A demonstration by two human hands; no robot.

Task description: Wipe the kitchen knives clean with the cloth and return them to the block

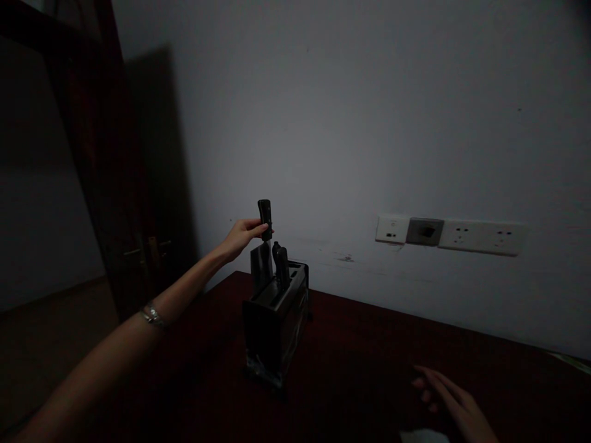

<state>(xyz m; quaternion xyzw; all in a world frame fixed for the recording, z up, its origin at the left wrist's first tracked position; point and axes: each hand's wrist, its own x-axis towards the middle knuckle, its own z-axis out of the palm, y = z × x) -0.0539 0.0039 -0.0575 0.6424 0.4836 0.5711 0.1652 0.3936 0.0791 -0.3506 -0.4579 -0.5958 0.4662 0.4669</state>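
My left hand (247, 234) is closed round the black handle of a cleaver (261, 263). The cleaver stands upright, with part of its broad blade above the slotted top of a dark knife block (264, 329) and its lower edge hidden. Just right of the blade, the dark handles of other tools (282, 264) rise from the block, too dim to name. Down at the lower right, my right hand (446, 394) is away from the block, its fingers loosely bent and apart with nothing seen in them. A pale piece of something (423, 436) shows below it, cut off by the frame.
The block stands on a dark red table (351, 332) against a pale wall (332, 123). Wall sockets and switches (482, 238) sit above the table on the right. On the left is a dark door with a handle (154, 249). The room is dim.
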